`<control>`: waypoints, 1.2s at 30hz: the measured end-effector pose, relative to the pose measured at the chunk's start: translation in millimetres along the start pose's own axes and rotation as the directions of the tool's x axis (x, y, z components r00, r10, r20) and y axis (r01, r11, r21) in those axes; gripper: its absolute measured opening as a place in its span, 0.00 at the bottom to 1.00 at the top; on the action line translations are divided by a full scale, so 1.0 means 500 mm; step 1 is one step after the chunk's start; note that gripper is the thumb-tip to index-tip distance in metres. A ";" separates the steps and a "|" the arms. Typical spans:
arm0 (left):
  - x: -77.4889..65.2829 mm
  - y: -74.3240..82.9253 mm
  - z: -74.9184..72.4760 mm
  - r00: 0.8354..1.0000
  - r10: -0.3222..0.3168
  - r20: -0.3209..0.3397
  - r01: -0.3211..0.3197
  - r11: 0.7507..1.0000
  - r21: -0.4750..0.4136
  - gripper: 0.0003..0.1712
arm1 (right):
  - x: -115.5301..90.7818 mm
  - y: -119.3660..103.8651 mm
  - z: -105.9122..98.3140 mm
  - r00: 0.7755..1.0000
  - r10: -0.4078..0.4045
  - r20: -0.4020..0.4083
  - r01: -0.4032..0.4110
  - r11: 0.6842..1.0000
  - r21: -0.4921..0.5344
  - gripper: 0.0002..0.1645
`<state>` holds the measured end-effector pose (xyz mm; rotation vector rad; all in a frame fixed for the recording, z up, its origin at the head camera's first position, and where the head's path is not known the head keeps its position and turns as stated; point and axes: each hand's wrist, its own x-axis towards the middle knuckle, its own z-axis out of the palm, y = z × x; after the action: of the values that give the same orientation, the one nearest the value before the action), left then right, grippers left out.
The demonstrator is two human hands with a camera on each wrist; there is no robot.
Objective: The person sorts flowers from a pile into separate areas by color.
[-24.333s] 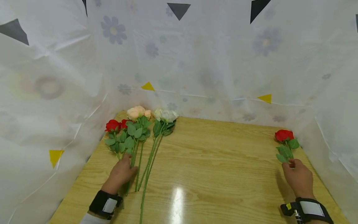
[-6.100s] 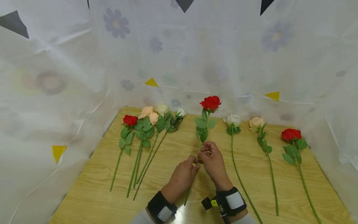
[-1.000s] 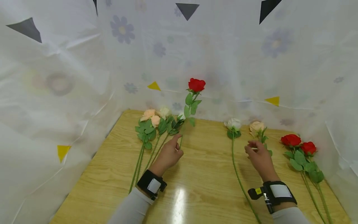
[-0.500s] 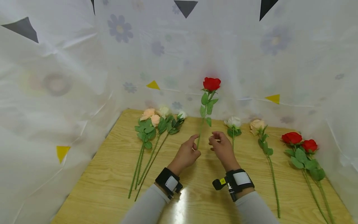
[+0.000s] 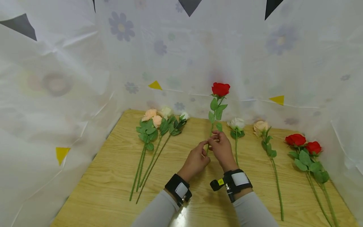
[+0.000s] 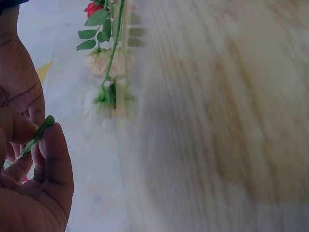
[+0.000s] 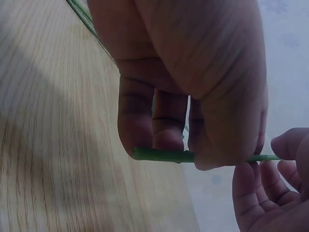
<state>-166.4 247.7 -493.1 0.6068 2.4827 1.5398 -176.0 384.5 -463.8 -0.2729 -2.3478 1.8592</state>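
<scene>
The left hand and right hand each grip the red rose by its stem, raised above the counter; a light pinch would suit, tilting it away from the white rose lying right.

Over here the surface shows wood grain, glossy enough to glare up at me; the sheeting looks like thin, creased plastic. The held red rose resembles matt cloth, its stem smooth plastic.
</scene>
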 end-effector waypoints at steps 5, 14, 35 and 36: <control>-0.004 -0.001 0.007 1.000 -0.006 0.004 0.006 1.000 -0.004 0.39 | 0.000 0.001 -0.004 0.999 0.033 0.007 -0.033 0.999 0.012 0.26; -0.003 -0.006 0.013 0.999 -0.018 0.046 0.017 0.999 0.029 0.40 | 0.001 0.026 -0.029 0.999 0.054 0.004 -0.054 0.998 -0.043 0.26; -0.031 -0.127 -0.236 0.987 -0.102 -0.127 0.122 0.980 0.157 0.34 | 0.000 0.047 -0.374 0.999 0.031 0.022 -0.015 0.858 -0.513 0.29; -0.034 -0.132 -0.253 0.985 -0.108 -0.134 0.129 0.978 0.163 0.34 | -0.002 0.050 -0.400 0.999 0.039 0.029 -0.018 0.843 -0.537 0.30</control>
<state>-210.6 111.1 -494.8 0.3872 2.7109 1.3710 -130.3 579.5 -442.0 -0.3278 -2.8633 1.1731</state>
